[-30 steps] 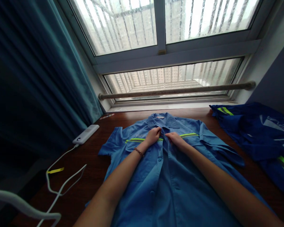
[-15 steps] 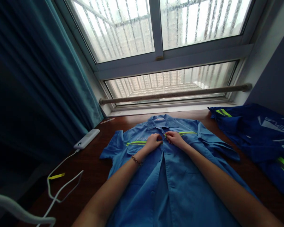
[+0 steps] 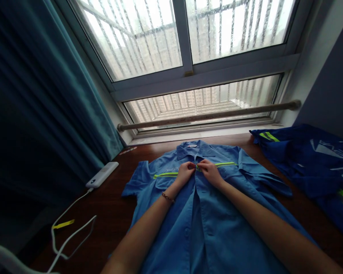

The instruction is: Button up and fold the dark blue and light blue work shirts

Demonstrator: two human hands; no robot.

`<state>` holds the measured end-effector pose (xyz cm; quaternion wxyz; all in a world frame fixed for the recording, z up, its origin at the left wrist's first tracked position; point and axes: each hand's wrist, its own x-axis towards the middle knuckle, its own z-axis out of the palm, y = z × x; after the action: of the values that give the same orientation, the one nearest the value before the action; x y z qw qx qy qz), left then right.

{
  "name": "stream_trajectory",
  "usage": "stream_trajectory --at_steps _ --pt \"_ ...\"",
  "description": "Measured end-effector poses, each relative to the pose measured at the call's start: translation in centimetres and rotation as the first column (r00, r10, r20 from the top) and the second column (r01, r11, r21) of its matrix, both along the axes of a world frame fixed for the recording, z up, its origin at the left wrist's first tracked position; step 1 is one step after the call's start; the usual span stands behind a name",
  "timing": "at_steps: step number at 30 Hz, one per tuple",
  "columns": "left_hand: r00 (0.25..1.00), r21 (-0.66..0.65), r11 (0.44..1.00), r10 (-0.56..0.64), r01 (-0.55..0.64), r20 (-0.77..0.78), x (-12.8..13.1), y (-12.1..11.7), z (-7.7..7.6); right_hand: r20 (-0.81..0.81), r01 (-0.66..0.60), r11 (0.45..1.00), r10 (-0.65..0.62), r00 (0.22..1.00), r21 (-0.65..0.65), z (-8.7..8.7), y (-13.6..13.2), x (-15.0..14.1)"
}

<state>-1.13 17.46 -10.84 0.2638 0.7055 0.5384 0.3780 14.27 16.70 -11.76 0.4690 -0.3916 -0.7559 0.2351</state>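
A light blue short-sleeved work shirt (image 3: 171,213) with yellow-green stripes across the chest lies face up, its collar toward the window. Its front hangs open below the chest. At the upper front opening, my left hand (image 3: 186,173) pinches one edge of the shirt. Close beside it, my right hand (image 3: 209,172) has its fingers closed on the opposite edge, by the stripe. The fingertips nearly meet; any button between them is too small to make out. A bracelet (image 3: 168,197) circles my left wrist.
A dark blue garment (image 3: 305,163) with bright stripes lies to the right on the brown wooden surface (image 3: 108,213). On the left are a white power bank (image 3: 102,175), its white cable (image 3: 70,205) and a teal curtain (image 3: 82,102). A metal rail (image 3: 211,116) crosses the window.
Both hands stay at the shirt's front opening, and the fingertips have come a little closer together. The whole view has shifted slightly.
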Motion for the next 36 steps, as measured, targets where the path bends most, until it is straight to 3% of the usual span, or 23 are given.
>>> stream_trajectory --at_steps 5,10,16,22,25,28,36 --pt "0.997 -0.014 0.999 0.032 -0.031 0.064 -0.4 -0.3 -1.2 0.102 0.007 1.000 -0.009 0.995 0.018 -0.1 -0.5 -0.1" --pt "0.982 -0.051 0.998 0.031 -0.022 0.184 -0.5 -0.8 -0.5 0.142 0.109 0.993 -0.114 0.983 0.046 0.3 -0.9 -0.1" --pt "0.966 -0.141 0.990 0.053 -0.018 0.252 0.0 -1.0 0.2 0.104 0.090 0.994 -0.096 0.990 0.064 0.5 -1.2 -0.8" --pt "0.920 -0.283 0.957 0.162 -0.059 0.357 0.7 -1.2 0.2 0.114 0.183 0.981 -0.175 0.978 -0.063 0.1 -0.7 -1.0" --pt "0.848 -0.375 0.925 0.246 -0.061 0.470 1.2 -1.6 0.4 0.133 0.176 0.981 -0.164 0.977 -0.081 -0.2 -0.4 -1.0" --pt "0.722 -0.504 0.863 0.374 -0.040 0.582 1.5 -1.9 0.5 0.098 0.154 0.986 -0.148 0.984 -0.060 -0.4 -0.4 -1.1" --pt "0.503 -0.631 0.776 0.548 -0.005 0.669 1.4 -2.0 1.3 -0.137 0.075 0.994 -0.086 0.987 -0.085 0.9 -1.5 -1.7"
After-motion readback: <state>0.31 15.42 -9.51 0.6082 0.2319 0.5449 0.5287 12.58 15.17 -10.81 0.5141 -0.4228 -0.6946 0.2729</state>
